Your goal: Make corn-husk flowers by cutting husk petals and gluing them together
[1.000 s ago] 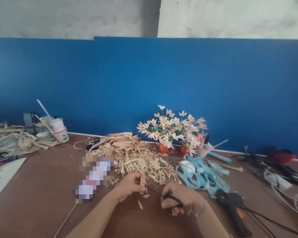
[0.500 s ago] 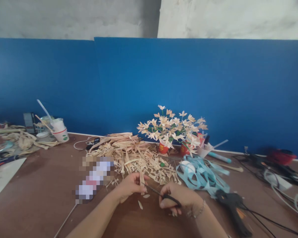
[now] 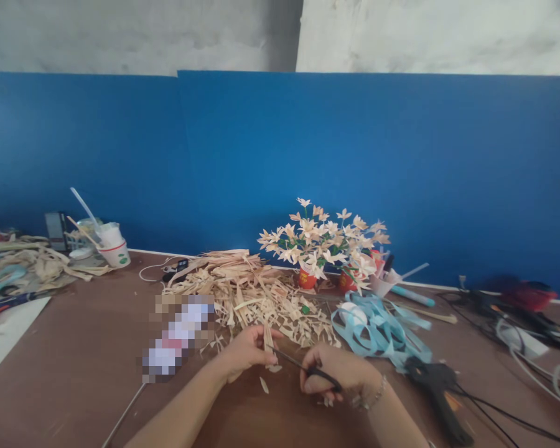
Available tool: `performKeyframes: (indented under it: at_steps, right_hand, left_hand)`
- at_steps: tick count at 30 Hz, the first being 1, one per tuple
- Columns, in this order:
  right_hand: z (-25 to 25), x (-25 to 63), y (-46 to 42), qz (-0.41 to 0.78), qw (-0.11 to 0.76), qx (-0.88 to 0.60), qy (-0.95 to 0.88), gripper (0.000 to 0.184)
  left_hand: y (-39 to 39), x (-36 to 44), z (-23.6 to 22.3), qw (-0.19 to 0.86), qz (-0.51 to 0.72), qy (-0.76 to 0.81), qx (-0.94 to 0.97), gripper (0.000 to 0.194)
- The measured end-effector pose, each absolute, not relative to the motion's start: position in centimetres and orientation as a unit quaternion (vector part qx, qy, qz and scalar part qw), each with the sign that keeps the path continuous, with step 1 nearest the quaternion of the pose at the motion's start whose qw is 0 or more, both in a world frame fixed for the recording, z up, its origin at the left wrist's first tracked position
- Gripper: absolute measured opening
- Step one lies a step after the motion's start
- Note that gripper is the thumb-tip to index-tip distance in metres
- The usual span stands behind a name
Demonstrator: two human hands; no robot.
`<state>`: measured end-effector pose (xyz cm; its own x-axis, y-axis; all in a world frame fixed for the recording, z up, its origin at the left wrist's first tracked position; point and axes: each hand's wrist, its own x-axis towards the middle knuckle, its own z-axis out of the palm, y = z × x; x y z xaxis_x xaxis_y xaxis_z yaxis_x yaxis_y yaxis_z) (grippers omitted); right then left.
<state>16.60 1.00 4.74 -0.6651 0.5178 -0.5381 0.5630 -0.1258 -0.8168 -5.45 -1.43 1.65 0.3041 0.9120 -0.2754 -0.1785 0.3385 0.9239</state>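
A pale strip of dried husk (image 3: 268, 337) is pinched upright in my left hand (image 3: 242, 353), between thumb and fingers. My right hand (image 3: 329, 370) grips black-handled scissors (image 3: 324, 376), whose blades reach left to the strip near my left thumb. Small cut petal-shaped pieces (image 3: 264, 385) lie on the brown table (image 3: 242, 420) below the hands. Just beyond my hands spreads a heap of husk strips and scraps (image 3: 256, 295).
Husk flowers (image 3: 310, 230) in red pots (image 3: 307, 278) stand behind the heap. To the right lie tangled light-blue ribbon (image 3: 382, 330) and a black glue gun (image 3: 441, 398) with cables. A white cup (image 3: 115, 254) stands back left; a blurred-out item (image 3: 177, 339) lies left of my hands.
My hands hold nearly the same pose, with the scissors still at the strip. At far left, the blurry dark shape over the husk pile is gone.
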Motion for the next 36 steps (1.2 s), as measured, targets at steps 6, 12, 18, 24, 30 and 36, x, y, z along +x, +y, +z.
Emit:
performKeyframes:
  at_steps: [6, 12, 18, 24, 30, 36]
  right_hand:
    - [4.2, 16.6, 1.1, -0.635, 0.017, 0.398, 0.662, 0.016]
    - [3.8, 16.5, 1.3, -0.658, 0.02, 0.381, 0.649, 0.018]
    - [4.0, 16.5, 1.3, -0.647, 0.019, 0.386, 0.657, 0.017]
    - [4.1, 17.0, 1.4, -0.635, 0.022, 0.406, 0.657, 0.015]
    - [4.6, 17.4, 1.1, -0.609, 0.023, 0.424, 0.669, 0.013]
    - [5.2, 17.8, 0.8, -0.593, 0.045, 0.437, 0.675, 0.012]
  left_hand:
    - [-1.5, -5.4, 1.7, 0.684, 0.396, 0.444, 0.421, 0.048]
    - [-1.6, -5.3, 1.7, 0.697, 0.386, 0.432, 0.423, 0.053]
    - [-1.7, -5.4, 1.8, 0.7, 0.386, 0.429, 0.421, 0.054]
    - [-1.6, -5.7, 2.1, 0.684, 0.374, 0.451, 0.435, 0.046]
    - [-1.1, -5.6, 1.9, 0.641, 0.385, 0.483, 0.455, 0.027]
    - [-0.9, -5.2, 2.1, 0.576, 0.405, 0.55, 0.45, 0.029]
